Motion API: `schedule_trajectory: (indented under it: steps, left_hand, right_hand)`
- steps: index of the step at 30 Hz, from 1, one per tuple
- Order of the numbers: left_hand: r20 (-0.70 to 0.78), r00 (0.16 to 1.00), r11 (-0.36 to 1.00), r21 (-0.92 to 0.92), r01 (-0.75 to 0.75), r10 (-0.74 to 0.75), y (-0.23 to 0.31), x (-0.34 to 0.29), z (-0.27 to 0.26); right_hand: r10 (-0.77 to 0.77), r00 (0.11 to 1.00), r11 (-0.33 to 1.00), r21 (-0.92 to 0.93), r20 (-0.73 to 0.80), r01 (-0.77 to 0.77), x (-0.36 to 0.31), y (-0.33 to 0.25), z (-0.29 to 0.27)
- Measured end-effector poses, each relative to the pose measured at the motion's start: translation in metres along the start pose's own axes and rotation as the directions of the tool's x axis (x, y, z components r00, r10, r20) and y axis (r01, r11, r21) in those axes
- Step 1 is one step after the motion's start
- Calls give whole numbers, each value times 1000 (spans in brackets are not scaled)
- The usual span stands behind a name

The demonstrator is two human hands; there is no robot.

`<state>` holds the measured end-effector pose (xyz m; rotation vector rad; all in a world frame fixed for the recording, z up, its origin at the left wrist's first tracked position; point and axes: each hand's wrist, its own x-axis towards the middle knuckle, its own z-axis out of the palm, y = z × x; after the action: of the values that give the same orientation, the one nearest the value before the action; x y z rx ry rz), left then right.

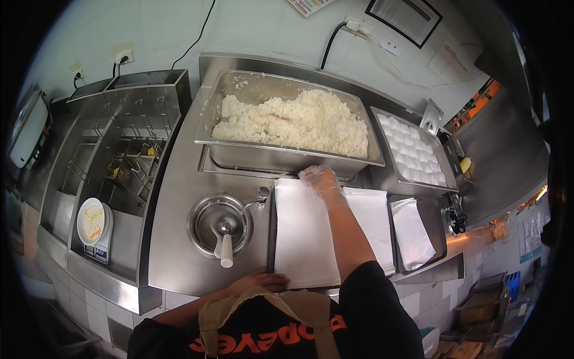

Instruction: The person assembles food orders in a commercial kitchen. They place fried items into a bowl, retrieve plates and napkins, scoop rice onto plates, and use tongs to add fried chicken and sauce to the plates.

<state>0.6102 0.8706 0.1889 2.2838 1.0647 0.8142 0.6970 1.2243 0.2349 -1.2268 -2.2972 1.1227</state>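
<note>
— Checking edges first: how's the room?

— Tight up top. Big steel rice pan (287, 157) sits right at the far edge of the white paper sheet (302, 239); second paper stack (373, 218) just beside on the right, then a small pan w/ folded sheets (412, 233). Left of the paper there's a round well w/ a white-handled scoop (226, 248). Near edge of the steel surface (173, 239) is against my apron.

— And your grips?

— Right hand (320, 179), clear glove on, fingers curled at the sheet's far edge, touching pan's front wall. Can't tell if it's pinching the paper. Left hand (263, 280), bare, lies flat & open on the sheet's near left corner, holding nothing.

— The sheet itself?

— Plain white, flat, rectangular, centre of the surface, btwn scoop well & second stack.
</note>
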Motion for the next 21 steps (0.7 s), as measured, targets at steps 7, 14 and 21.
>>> schedule_trajectory:
  steps: [7,14,21]
  left_hand:
    - [5,1000,996,-84,0,0,-2,0,0]
    - [63,997,999,-7,46,-45,0,-2,-3]
    - [52,996,996,61,65,-69,1,-1,0]
  right_hand:
    - [-353,936,918,-187,11,349,3,-2,23]
    - [5,980,990,140,-197,23,-40,13,-61]
    - [-372,925,891,-307,-72,334,-56,73,-99]
